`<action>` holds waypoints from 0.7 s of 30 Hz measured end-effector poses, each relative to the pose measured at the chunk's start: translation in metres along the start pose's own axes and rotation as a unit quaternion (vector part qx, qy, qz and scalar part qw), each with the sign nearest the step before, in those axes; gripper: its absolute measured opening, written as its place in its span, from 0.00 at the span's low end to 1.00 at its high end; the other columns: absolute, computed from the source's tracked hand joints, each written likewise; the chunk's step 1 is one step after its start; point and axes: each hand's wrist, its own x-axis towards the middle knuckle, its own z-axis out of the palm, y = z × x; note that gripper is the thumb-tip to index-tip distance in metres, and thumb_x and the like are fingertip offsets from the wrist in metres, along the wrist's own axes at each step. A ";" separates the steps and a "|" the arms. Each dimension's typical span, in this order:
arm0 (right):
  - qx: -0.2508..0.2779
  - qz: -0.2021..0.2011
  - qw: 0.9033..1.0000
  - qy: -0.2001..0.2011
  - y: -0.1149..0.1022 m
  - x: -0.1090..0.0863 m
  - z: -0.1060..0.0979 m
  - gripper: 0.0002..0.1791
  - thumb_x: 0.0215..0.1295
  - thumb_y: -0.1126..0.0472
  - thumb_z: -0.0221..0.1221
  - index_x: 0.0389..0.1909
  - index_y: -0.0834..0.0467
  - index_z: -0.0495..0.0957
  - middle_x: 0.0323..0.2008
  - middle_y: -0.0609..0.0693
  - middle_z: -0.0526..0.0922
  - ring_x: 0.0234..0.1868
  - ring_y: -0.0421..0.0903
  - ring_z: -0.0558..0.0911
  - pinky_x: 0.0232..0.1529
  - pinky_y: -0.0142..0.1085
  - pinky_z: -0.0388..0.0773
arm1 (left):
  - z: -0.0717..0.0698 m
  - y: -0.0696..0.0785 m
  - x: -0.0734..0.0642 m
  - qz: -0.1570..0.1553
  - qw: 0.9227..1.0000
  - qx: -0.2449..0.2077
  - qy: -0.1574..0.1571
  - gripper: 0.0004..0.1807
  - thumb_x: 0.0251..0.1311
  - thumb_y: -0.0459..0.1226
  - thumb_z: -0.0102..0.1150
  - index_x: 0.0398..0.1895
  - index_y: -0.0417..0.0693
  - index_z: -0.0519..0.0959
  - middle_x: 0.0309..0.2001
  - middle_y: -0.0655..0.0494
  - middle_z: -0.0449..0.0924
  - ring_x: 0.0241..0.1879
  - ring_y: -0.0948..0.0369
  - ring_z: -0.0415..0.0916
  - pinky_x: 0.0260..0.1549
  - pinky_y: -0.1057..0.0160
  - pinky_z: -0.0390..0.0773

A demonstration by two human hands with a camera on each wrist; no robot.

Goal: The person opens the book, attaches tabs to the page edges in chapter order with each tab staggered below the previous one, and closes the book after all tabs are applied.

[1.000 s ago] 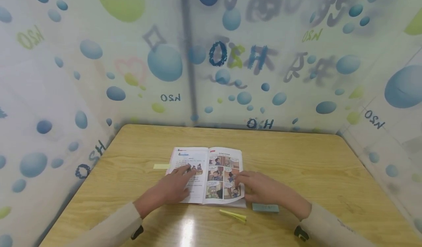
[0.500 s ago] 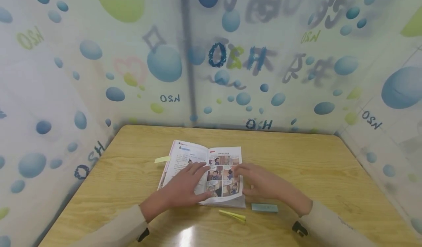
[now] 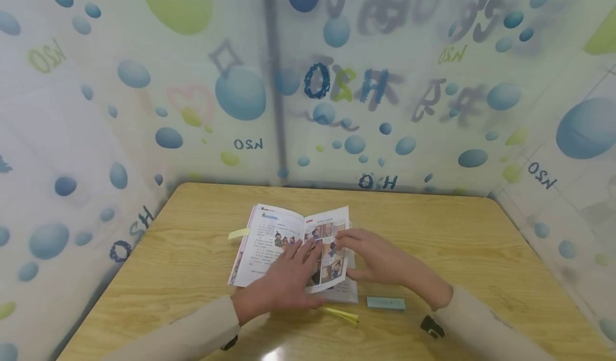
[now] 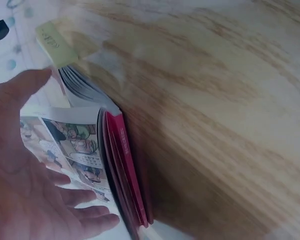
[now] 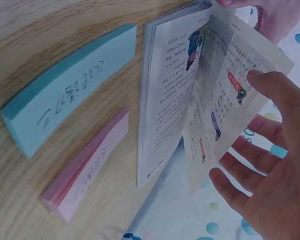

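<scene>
An open book (image 3: 262,251) lies on the table, text and a drawing on its left page and comic panels on its right one. My right hand (image 3: 385,256) pinches the outer edge of the comic page, its thumb on the underside and fingers behind in the right wrist view. That page (image 5: 235,95) is lifted at a slant above the pages below. My left hand (image 3: 289,283) lies with fingers extended over the comic page near the fold. In the left wrist view, the palm faces the camera beside the book's red cover edge (image 4: 127,155).
A yellow paper tab (image 3: 239,233) sticks out from the book's left side. Close to its lower edge lies a folded yellow note strip (image 3: 341,315). To the right are a blue sticky-note pad (image 3: 386,303) and a pink one (image 5: 87,167). Patterned curtains (image 3: 308,147) enclose the table.
My left hand has slid right from the left page onto the comic page. The left side of the book has risen, and the comic page has lifted in my right hand.
</scene>
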 end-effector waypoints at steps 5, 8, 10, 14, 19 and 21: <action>0.008 -0.008 1.000 0.013 -0.003 0.002 -0.003 0.26 0.59 0.57 0.73 0.56 0.59 0.78 0.65 0.56 0.75 0.67 0.53 0.71 0.66 0.50 0.69 | 0.004 -0.002 0.002 -0.015 1.000 0.001 0.002 0.58 0.58 0.62 0.65 0.81 0.43 0.49 0.78 0.39 0.50 0.74 0.38 0.50 0.70 0.42 0.55; 0.010 -0.017 0.999 0.030 -0.003 0.001 -0.005 0.27 0.60 0.56 0.73 0.58 0.58 0.77 0.66 0.56 0.74 0.68 0.54 0.70 0.66 0.51 0.69 | 0.005 -0.007 0.002 -0.019 1.000 0.002 0.015 0.55 0.57 0.58 0.67 0.81 0.46 0.50 0.77 0.40 0.52 0.74 0.39 0.52 0.69 0.42 0.58; 0.013 -0.020 0.999 0.041 -0.002 0.000 -0.006 0.29 0.61 0.56 0.73 0.61 0.58 0.75 0.66 0.56 0.73 0.68 0.53 0.69 0.66 0.51 0.68 | 0.003 -0.010 0.000 -0.019 0.999 0.001 0.028 0.54 0.57 0.56 0.67 0.80 0.44 0.52 0.77 0.39 0.54 0.73 0.39 0.54 0.68 0.42 0.61; 0.023 -0.003 0.998 0.055 0.002 -0.005 -0.009 0.34 0.62 0.55 0.72 0.66 0.58 0.71 0.69 0.56 0.69 0.70 0.53 0.67 0.67 0.50 0.67 | -0.002 -0.016 -0.006 -0.021 0.999 0.011 0.045 0.54 0.57 0.54 0.66 0.80 0.41 0.52 0.75 0.38 0.56 0.72 0.40 0.57 0.68 0.44 0.61; 0.037 0.039 0.998 0.033 0.007 -0.014 -0.007 0.37 0.63 0.53 0.71 0.70 0.59 0.68 0.70 0.54 0.69 0.71 0.53 0.66 0.68 0.50 0.66 | -0.008 -0.022 -0.016 -0.035 0.997 -0.016 0.065 0.56 0.55 0.54 0.67 0.80 0.39 0.51 0.76 0.39 0.56 0.72 0.41 0.57 0.69 0.46 0.60; 0.039 0.047 0.998 0.014 0.009 -0.017 -0.003 0.37 0.63 0.52 0.71 0.69 0.58 0.69 0.69 0.53 0.70 0.70 0.53 0.68 0.67 0.50 0.67 | -0.010 -0.026 -0.021 -0.043 0.995 -0.037 0.084 0.57 0.53 0.53 0.67 0.80 0.39 0.51 0.76 0.40 0.56 0.72 0.42 0.58 0.68 0.46 0.62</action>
